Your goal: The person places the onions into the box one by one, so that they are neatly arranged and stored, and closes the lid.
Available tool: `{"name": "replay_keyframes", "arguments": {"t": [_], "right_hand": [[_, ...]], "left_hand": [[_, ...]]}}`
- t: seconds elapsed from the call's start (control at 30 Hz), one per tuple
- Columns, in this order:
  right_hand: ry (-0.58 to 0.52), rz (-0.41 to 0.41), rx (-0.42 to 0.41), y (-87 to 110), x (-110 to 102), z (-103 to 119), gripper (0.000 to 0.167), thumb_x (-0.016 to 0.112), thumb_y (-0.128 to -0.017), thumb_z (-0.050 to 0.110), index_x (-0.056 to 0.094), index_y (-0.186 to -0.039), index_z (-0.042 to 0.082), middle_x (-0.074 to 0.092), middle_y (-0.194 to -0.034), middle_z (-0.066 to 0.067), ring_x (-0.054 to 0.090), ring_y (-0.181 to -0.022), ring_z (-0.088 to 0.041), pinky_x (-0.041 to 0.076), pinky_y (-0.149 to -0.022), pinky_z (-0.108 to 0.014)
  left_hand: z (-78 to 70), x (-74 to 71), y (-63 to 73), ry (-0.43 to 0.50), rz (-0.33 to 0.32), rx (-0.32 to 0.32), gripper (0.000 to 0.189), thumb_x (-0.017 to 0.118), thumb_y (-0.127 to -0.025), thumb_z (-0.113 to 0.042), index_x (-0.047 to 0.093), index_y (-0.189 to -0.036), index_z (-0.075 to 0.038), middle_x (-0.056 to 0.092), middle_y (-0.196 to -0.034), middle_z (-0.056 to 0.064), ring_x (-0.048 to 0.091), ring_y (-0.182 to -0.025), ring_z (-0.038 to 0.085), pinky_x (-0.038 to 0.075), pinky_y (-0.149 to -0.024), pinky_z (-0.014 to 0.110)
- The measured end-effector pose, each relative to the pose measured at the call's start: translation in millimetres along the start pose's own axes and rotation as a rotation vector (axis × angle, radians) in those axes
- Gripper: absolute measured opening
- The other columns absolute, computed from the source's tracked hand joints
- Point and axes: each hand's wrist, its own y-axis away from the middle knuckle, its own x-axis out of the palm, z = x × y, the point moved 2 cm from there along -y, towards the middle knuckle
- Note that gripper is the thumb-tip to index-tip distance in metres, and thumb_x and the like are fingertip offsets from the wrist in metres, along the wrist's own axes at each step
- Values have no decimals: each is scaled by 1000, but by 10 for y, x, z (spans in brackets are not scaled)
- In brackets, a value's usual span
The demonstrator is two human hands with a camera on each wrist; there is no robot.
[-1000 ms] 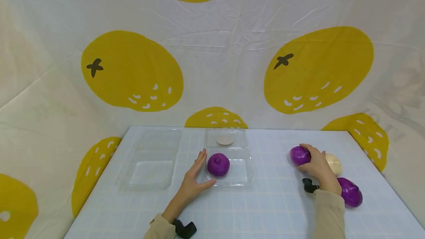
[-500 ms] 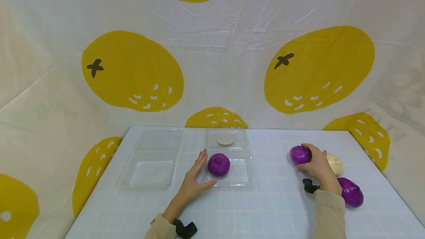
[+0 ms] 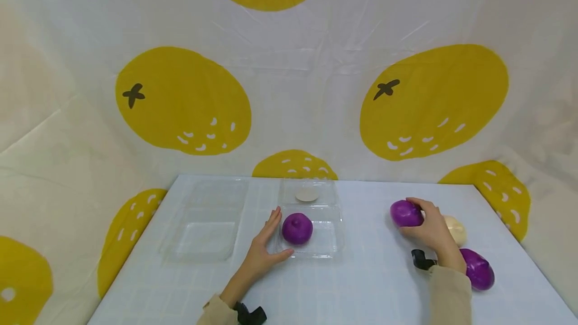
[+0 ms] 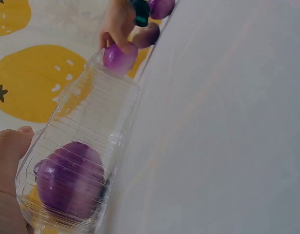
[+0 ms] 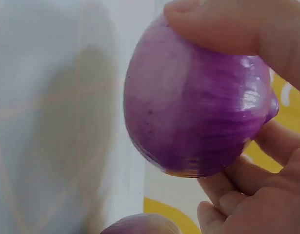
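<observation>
My left hand lies with straight, spread fingers at the left and front edges of a hinged clear plastic box. Inside the box's left half sits a purple onion, also visible through the ribbed wall in the left wrist view. Over on the right, my right hand grips a second purple onion between thumb and fingers; a dark shadow falls on the table beside it in the right wrist view. Close behind that hand is a cream-coloured round vegetable. Another purple onion lies beside the right forearm, which partly covers it.
A second clear plastic box lies opened out on the left of the table. The central box's lid, with a pale oval label, lies back towards the fruit-patterned cloth behind the table.
My right hand has shifted slightly left with the onion in its grip. The left hand stays at the box. The head view has tilted up a little.
</observation>
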Motion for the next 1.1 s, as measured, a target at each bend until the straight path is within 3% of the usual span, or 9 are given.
{"name": "replay_keyframes", "arguments": {"t": [0.1, 0.43, 0.57, 0.87, 1.0, 1.1], "right_hand": [[-13, -29, -12, 6, 16, -15, 90, 84, -78, 18, 34, -151, 3, 32, -147, -31, 29, -131, -52, 34, -101, -73], [-108, -39, -26, 38, 15, 84, 91, 83, -79, 15, 32, -153, 8, 26, -149, -29, 30, -132, -51, 32, -103, -73], [-119, -38, -45, 27, -3, 160, 89, 83, -79, 13, 33, -152, 9, 27, -148, -28, 31, -131, -51, 35, -102, -72], [-125, -87, -239, -52, 5, 405, 83, 83, -76, 2, 41, -147, 6, 33, -141, -25, 38, -127, -48, 37, -99, -73], [-162, -113, -305, -47, 30, 511, 83, 83, -74, -1, 43, -146, 6, 35, -140, -23, 39, -126, -44, 38, -99, -72], [-176, -119, -336, -24, 61, 599, 83, 83, -74, -1, 43, -146, 7, 36, -141, -20, 40, -127, -39, 42, -102, -62]], "left_hand": [[3, 8, 4, -9, -4, 4, 96, 86, -78, -25, 32, -155, -9, 22, -163, -5, 14, -151, 19, 9, -118, 28], [-29, 9, -2, -1, 11, 15, 96, 86, -79, -24, 31, -155, -7, 22, -164, -4, 13, -151, 19, 8, -117, 21], [-24, 4, 8, 9, 3, 34, 96, 86, -79, -24, 31, -156, -14, 22, -164, -2, 14, -151, 21, 8, -117, 19], [8, -10, 20, 14, -6, 53, 95, 86, -78, -23, 32, -156, -12, 23, -163, 0, 15, -151, 24, 8, -117, 17], [1, -9, 19, 19, -3, 51, 96, 86, -78, -23, 32, -156, -17, 23, -163, -1, 15, -151, 22, 8, -117, 18], [-6, -14, 22, 25, -6, 46, 96, 86, -77, -23, 32, -156, -18, 23, -163, -2, 14, -151, 20, 8, -118, 18]]}}
